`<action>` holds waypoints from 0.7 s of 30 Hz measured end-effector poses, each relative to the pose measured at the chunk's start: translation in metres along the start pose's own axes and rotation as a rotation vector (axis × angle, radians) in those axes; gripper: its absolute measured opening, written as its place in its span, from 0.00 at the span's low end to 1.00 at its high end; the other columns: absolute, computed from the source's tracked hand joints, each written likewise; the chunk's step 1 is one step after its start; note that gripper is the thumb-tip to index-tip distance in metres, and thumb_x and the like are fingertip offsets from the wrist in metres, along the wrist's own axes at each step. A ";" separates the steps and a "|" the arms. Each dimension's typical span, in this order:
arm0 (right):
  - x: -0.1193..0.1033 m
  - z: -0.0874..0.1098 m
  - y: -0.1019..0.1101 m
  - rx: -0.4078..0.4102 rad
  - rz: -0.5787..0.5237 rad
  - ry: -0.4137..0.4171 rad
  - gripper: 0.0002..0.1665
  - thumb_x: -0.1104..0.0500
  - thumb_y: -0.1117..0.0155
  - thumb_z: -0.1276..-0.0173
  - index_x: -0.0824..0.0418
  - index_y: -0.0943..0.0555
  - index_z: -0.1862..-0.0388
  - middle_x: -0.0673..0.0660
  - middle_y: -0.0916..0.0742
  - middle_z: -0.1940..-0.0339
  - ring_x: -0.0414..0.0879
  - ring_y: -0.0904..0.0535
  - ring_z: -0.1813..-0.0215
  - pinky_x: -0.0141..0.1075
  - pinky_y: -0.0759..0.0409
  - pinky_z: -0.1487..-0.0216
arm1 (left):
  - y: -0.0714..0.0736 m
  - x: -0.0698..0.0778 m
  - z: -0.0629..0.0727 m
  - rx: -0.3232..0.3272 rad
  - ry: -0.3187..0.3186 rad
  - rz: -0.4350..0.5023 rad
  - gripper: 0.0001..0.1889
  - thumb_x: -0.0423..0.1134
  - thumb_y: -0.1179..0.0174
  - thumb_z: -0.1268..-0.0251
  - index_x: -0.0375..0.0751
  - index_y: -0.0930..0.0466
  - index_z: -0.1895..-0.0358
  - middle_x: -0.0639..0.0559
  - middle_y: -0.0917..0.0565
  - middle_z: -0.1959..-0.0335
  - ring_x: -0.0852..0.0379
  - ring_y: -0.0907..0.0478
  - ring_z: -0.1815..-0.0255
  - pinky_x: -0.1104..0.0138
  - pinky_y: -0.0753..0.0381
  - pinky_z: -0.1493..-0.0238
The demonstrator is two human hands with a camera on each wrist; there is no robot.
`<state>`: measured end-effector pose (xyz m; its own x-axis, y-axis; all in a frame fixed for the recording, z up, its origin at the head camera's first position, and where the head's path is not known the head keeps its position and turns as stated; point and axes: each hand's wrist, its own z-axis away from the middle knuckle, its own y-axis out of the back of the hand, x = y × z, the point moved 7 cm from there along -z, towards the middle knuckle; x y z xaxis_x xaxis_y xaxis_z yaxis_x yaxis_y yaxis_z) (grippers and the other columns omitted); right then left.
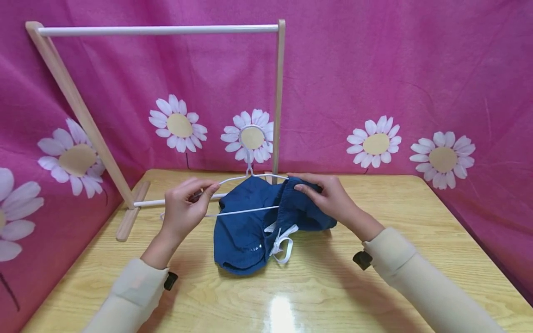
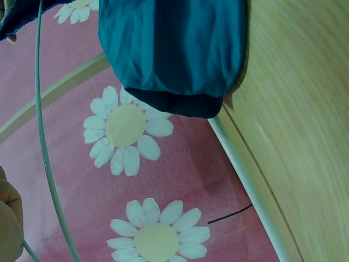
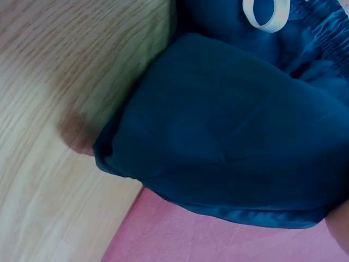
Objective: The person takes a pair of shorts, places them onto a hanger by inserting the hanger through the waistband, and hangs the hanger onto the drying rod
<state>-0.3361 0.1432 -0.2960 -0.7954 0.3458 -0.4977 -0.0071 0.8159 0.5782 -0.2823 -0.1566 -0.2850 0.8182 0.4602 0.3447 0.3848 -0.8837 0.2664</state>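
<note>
Navy blue shorts [image 1: 239,231] with a gathered waistband and a white drawstring bow [image 1: 278,245] hang over the table's middle. My left hand [image 1: 186,203] pinches the left shoulder of a white hanger [image 1: 245,212], whose hook points up. The hanger's right end goes inside the waistband, where the fabric hides it. At that end my right hand [image 1: 326,194] grips the waistband, thumb on the near side. In the left wrist view a leg of the shorts [image 2: 174,49] hangs beyond the hanger bar [image 2: 43,125]. The right wrist view is mostly filled by the other leg [image 3: 218,136].
A garment rack with wooden posts [image 1: 79,106] and a white top rail [image 1: 158,30] stands at the back left. Its low white bar [image 1: 150,202] runs behind my left hand. Pink cloth [image 1: 333,83] with daisies surrounds the wooden table [image 1: 399,203].
</note>
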 end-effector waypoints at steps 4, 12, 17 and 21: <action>-0.002 -0.002 -0.004 -0.013 0.096 0.010 0.17 0.69 0.35 0.29 0.64 0.16 0.42 0.57 0.10 0.49 0.42 0.22 0.62 0.30 0.27 0.58 | -0.002 -0.002 -0.001 0.007 0.010 -0.014 0.07 0.23 0.27 0.47 0.35 0.09 0.64 0.49 0.18 0.77 0.63 0.36 0.82 0.77 0.38 0.78; -0.006 -0.004 -0.006 0.015 0.161 0.005 0.08 0.66 0.34 0.29 0.62 0.14 0.53 0.54 0.10 0.61 0.44 0.19 0.62 0.42 0.22 0.55 | -0.017 -0.001 0.000 -0.036 0.061 0.027 0.06 0.25 0.28 0.44 0.36 0.09 0.63 0.49 0.14 0.73 0.61 0.33 0.81 0.76 0.34 0.78; -0.007 -0.005 -0.006 0.041 0.188 -0.003 0.08 0.65 0.33 0.30 0.61 0.14 0.53 0.54 0.10 0.62 0.44 0.22 0.65 0.41 0.24 0.58 | -0.024 -0.001 0.001 -0.056 0.084 0.027 0.05 0.29 0.28 0.41 0.38 0.09 0.62 0.51 0.13 0.71 0.61 0.31 0.81 0.74 0.31 0.78; -0.005 -0.003 -0.004 0.059 0.198 -0.014 0.09 0.65 0.33 0.30 0.60 0.14 0.52 0.53 0.10 0.62 0.44 0.24 0.67 0.39 0.26 0.61 | -0.028 -0.003 0.001 -0.092 0.129 0.019 0.06 0.30 0.28 0.40 0.39 0.09 0.60 0.52 0.14 0.72 0.60 0.30 0.79 0.73 0.30 0.78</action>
<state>-0.3339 0.1362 -0.2937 -0.7692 0.5085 -0.3870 0.1844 0.7565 0.6274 -0.2955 -0.1337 -0.2940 0.7611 0.4555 0.4619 0.3238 -0.8837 0.3379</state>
